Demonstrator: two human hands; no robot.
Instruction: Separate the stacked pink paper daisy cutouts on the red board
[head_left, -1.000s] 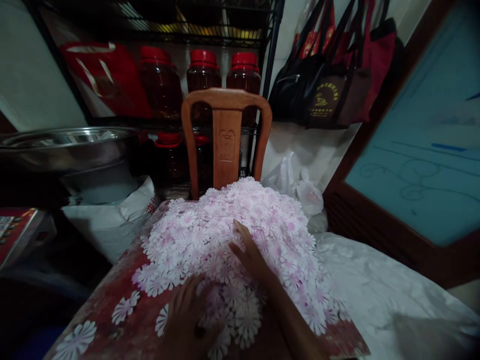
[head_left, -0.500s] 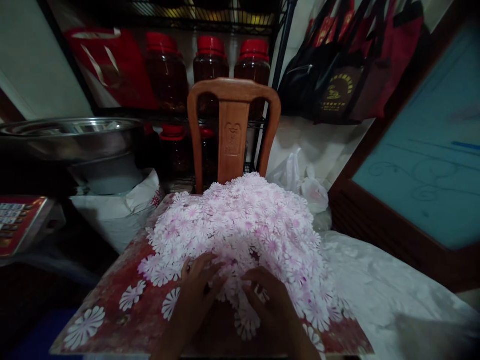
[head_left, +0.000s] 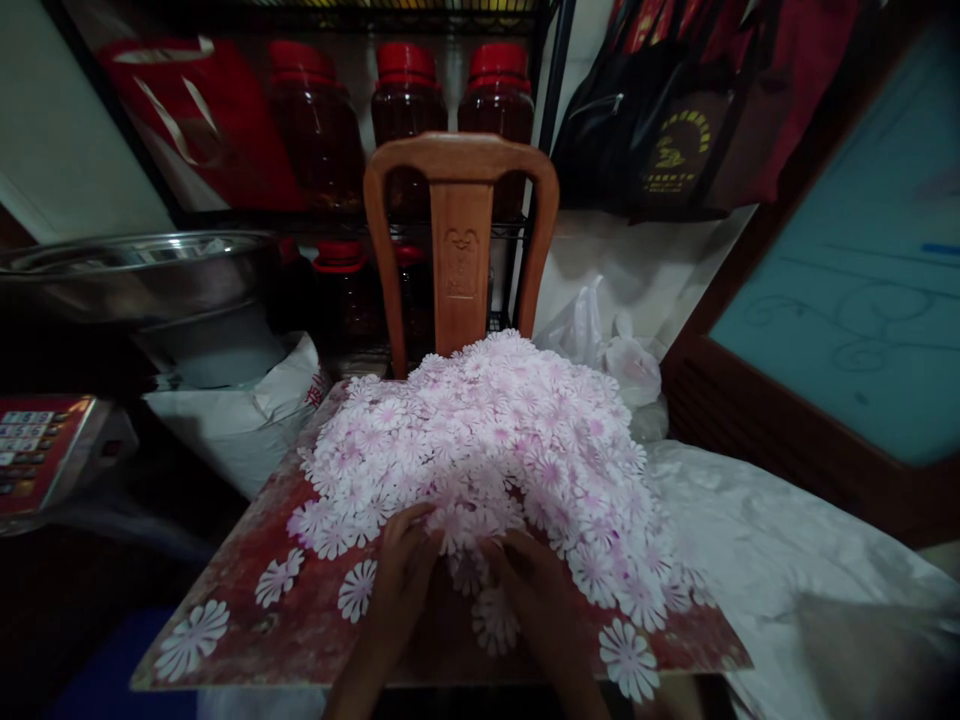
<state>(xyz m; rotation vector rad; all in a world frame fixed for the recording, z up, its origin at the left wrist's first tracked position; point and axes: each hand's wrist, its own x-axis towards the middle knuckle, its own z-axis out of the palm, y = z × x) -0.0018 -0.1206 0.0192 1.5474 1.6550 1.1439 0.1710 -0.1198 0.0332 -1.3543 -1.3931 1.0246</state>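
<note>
A big heap of white flower-shaped pieces with pink-purple centres (head_left: 517,410) covers much of a worn red board (head_left: 300,640). At the near side of the heap, my left hand (head_left: 409,560) has its fingers curled and closed on the left edge of a small bunch of these flowers (head_left: 466,525). Opposite it, my right hand (head_left: 529,575) is closed on the bunch's right edge, its fingertips partly hidden in shadow. Between my wrists lies a loose flower (head_left: 495,620). More single flowers lie to the left (head_left: 191,640) and by the board's front edge (head_left: 628,658).
Behind the board stands a wooden chair back (head_left: 461,240). A rack with red-lidded jars (head_left: 409,110) is beyond it. At left are a steel basin (head_left: 135,270) and a white sack (head_left: 232,430); at right, white sheeting (head_left: 750,540) and hanging bags (head_left: 660,150).
My hands have come closer together and closed on a bunch of flowers at the heap's near side. A flower by the right front edge now shows more fully. The view has shifted slightly.
</note>
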